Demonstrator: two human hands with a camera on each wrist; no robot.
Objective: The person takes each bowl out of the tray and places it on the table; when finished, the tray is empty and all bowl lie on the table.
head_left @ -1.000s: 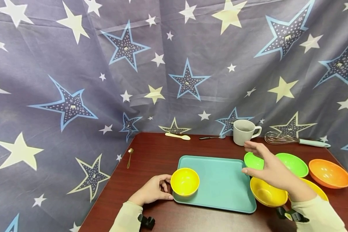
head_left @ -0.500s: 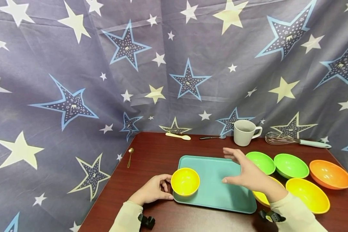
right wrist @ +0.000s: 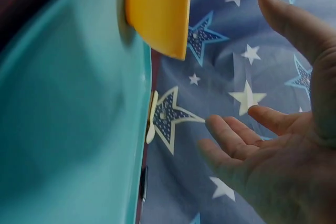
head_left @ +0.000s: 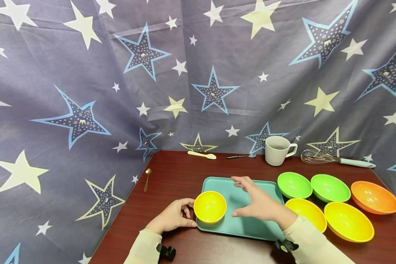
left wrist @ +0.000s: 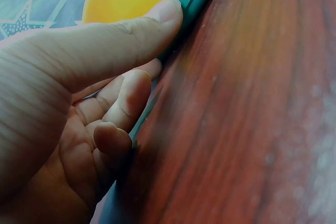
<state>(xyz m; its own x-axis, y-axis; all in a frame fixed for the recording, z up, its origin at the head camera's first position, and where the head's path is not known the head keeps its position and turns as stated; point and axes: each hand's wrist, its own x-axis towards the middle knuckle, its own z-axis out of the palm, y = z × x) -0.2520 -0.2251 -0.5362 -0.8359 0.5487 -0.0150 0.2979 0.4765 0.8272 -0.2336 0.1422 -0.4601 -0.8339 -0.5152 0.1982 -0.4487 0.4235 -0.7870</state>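
A small yellow bowl (head_left: 210, 207) sits on the left end of the teal tray (head_left: 217, 184). At the tray's near left corner, my left hand (head_left: 173, 217) grips the rim; in the left wrist view its thumb (left wrist: 165, 14) lies on the tray edge, with the other fingers curled below. My right hand (head_left: 259, 203) hovers over the middle of the tray, fingers spread and holding nothing. In the right wrist view, the bowl (right wrist: 160, 14) is apart from that hand (right wrist: 268, 145).
Two green bowls (head_left: 294, 185), two larger yellow bowls (head_left: 349, 222) and an orange bowl (head_left: 374, 198) stand right of the tray. Along the back lie a cream spoon (head_left: 202, 155), a dark-handled utensil (head_left: 241, 156), a mug (head_left: 277, 150) and a whisk (head_left: 336, 159). A small gold spoon (head_left: 147, 179) lies left.
My right hand has moved left from above the bowls on the right to over the tray, close to the small yellow bowl. The left hand, tray and bowl have stayed put.
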